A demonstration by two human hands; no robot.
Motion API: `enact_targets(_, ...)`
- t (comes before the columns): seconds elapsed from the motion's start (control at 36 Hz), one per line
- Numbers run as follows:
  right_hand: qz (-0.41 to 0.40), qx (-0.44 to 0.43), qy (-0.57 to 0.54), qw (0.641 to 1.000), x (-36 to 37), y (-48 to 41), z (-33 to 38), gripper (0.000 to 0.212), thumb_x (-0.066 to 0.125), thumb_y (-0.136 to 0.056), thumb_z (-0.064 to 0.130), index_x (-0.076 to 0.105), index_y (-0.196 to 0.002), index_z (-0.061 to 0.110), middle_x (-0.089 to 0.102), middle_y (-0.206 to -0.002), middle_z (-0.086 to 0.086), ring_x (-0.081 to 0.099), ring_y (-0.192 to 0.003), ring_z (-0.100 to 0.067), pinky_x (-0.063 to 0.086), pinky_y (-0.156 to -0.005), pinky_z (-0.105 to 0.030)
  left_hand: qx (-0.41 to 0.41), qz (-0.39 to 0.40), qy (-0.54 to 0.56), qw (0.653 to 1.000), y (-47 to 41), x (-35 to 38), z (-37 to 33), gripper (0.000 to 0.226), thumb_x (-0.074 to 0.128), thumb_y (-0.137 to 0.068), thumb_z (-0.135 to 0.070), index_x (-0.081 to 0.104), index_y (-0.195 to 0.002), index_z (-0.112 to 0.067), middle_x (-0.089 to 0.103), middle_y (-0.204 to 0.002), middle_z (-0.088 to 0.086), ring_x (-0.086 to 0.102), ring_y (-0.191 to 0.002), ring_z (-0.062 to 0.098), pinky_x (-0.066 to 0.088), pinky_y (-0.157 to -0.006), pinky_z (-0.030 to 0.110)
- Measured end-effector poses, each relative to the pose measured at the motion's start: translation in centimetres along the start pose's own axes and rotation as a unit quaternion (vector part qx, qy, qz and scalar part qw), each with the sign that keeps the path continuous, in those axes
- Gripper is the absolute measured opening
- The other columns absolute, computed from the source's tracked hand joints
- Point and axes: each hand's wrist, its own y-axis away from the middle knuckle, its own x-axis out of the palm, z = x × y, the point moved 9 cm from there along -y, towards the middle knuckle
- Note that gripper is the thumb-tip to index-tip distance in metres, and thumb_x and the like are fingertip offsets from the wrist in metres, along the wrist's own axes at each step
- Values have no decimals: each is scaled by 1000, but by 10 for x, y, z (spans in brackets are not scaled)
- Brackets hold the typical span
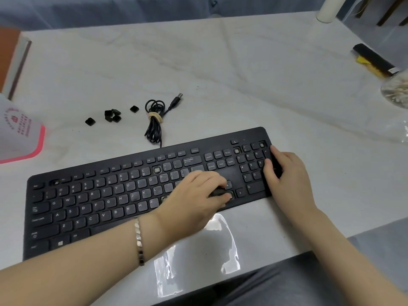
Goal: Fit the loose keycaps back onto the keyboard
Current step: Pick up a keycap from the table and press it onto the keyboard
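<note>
A black keyboard lies slanted across the table, with bare sockets showing in the number row and at the top of the numpad. My left hand rests over the arrow-key area, thumb and fingers pinching a black keycap down onto the board. My right hand grips the keyboard's right edge beside the numpad. Several loose black keycaps lie on the table behind the keyboard, with single ones at the left and right of the cluster.
The keyboard's coiled cable with USB plug lies behind it. A white container with a pink rim stands at the left. A black and yellow object and a glass bowl sit at the far right. The table's front edge runs near my arms.
</note>
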Motion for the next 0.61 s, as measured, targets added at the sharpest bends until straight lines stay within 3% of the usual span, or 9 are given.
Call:
enact_targets(0.31,-12,-15,5,1000,0,-2,0,39,49,-90,17,48,-128,8,59,-106,-14,49,-104,-27,27,-82,-14,-39,-15,14,999,3,-3,7,9,62,-86,-16,70,-86,-13,63,-85,4,54,-86,20,36,-82,31)
enact_targets(0.61,-23,-23,-1,999,-1,-1,1,39,50,-89,15,49,-127,7,59,-107,-16,49,-104,-27,26,-80,-13,19,-7,-20,1000,-1,-4,0,16,56,-89,-17,69,-82,-12,65,-87,6,54,-83,21,41,-78,33)
